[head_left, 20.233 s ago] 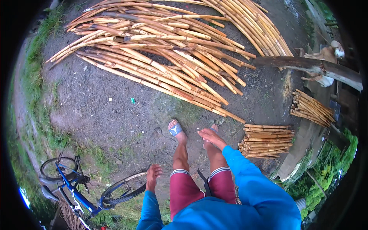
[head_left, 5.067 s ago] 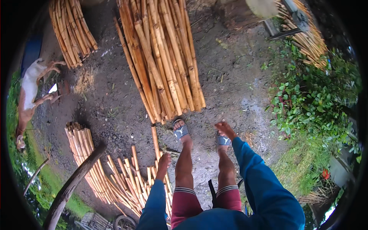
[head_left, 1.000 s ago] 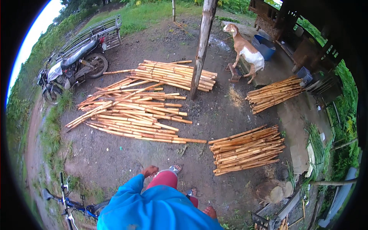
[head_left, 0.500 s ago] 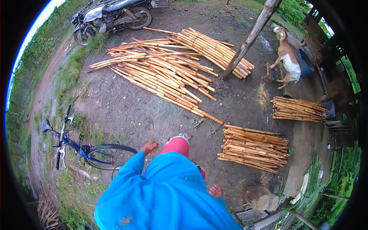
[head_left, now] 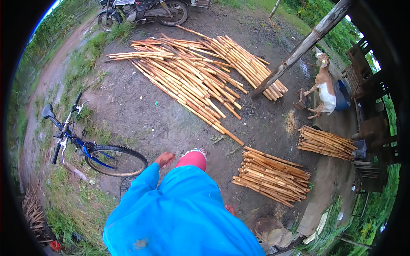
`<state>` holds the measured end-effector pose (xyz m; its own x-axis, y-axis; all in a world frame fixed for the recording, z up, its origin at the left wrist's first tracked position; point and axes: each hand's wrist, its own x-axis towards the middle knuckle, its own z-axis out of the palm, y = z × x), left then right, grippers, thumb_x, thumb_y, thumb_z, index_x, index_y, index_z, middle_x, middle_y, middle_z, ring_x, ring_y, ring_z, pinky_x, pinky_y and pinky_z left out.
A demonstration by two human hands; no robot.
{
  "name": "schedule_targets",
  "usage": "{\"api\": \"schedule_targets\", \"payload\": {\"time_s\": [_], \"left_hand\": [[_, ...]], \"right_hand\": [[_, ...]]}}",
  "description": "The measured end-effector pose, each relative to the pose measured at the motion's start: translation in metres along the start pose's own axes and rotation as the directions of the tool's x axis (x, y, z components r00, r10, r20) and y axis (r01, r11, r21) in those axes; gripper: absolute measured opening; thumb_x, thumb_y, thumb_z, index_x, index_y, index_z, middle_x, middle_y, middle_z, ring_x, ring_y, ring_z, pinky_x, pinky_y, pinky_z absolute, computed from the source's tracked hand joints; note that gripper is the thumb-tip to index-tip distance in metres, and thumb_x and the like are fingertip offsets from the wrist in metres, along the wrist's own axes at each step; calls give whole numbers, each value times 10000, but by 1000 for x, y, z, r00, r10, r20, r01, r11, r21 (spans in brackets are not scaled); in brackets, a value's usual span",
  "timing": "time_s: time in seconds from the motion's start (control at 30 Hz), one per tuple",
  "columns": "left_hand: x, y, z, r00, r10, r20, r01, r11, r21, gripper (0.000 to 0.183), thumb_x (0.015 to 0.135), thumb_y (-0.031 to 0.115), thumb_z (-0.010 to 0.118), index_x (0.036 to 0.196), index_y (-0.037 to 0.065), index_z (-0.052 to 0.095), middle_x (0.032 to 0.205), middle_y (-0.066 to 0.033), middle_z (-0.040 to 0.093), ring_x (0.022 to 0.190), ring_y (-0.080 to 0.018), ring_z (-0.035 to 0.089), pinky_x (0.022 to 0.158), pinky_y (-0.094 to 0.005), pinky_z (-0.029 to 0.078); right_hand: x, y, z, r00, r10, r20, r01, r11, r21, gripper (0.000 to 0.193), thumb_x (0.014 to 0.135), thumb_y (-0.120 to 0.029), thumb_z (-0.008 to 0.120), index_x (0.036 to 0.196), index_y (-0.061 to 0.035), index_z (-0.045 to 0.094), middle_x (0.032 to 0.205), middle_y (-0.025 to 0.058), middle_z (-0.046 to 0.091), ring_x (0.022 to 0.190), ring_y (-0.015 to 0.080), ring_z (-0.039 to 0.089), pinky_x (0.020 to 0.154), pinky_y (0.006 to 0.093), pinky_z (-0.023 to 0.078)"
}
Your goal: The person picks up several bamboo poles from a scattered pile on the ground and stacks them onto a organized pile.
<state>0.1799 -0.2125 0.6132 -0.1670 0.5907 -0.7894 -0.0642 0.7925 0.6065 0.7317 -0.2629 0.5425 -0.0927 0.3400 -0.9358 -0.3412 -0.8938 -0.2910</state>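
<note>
My left hand (head_left: 165, 159) hangs beside my thigh, its fingers loosely bent and apart, with nothing in it. The front wheel of a blue bicycle (head_left: 116, 161) is nearest to it, apart from the hand. Only a small part of my right hand (head_left: 231, 210) shows past the blue garment; its fingers are mostly hidden. Ahead on the ground lies a wide spread of cut cane poles (head_left: 192, 81), with another layer of poles (head_left: 250, 66) at its far right. A stack of shorter canes (head_left: 273, 176) lies to my right, and a smaller stack (head_left: 325, 143) beyond it.
A leaning wooden post (head_left: 299, 51) rises beside the poles. A brown and white goat (head_left: 325, 87) stands at the right near a blue tub (head_left: 343, 94). A motorcycle (head_left: 147, 13) stands at the back. A cut log (head_left: 273, 232) sits at the lower right.
The view has shifted and turned slightly; the bicycle and cane stacks sit a little farther left or lower. My right hand has become more hidden behind the blue garment.
</note>
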Motion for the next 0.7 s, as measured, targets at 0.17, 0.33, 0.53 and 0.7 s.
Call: {"api": "schedule_targets", "payload": {"time_s": [0.17, 0.33, 0.53, 0.7], "left_hand": [[3, 34, 5, 987, 129, 95, -125, 991, -52, 451, 863, 473, 541, 982, 55, 662, 769, -47, 587, 625, -162, 555, 491, -318, 391], [15, 34, 16, 998, 0, 70, -1, 1000, 20, 342, 864, 432, 548, 905, 99, 610, 747, -1, 540, 585, -115, 495, 467, -271, 343], [19, 40, 9, 994, 2, 109, -6, 999, 40, 464, 865, 506, 550, 983, 71, 656, 805, -46, 599, 633, -163, 557, 498, -326, 400], [6, 38, 14, 996, 41, 83, -43, 999, 24, 463, 886, 504, 550, 1011, 67, 636, 762, -27, 590, 592, -140, 550, 469, -263, 382]], "right_hand": [[76, 28, -83, 895, 178, 409, -205, 979, 23, 248, 830, -330, 716, 945, -147, 595, 880, 58, 622, 780, 227, 622, 760, 381, 541], [12, 41, -45, 968, -234, 94, 242, 966, -94, 309, 840, -322, 716, 1034, -112, 598, 994, 101, 619, 810, 269, 626, 768, 385, 548], [9, 52, -56, 967, -247, 67, 244, 969, 42, 220, 832, -293, 689, 930, -115, 606, 850, 79, 598, 754, 263, 603, 693, 398, 546], [-13, 31, -26, 992, -115, 52, 112, 992, 55, 194, 827, -304, 686, 802, -149, 572, 723, 28, 528, 690, 244, 555, 617, 385, 504]]}}
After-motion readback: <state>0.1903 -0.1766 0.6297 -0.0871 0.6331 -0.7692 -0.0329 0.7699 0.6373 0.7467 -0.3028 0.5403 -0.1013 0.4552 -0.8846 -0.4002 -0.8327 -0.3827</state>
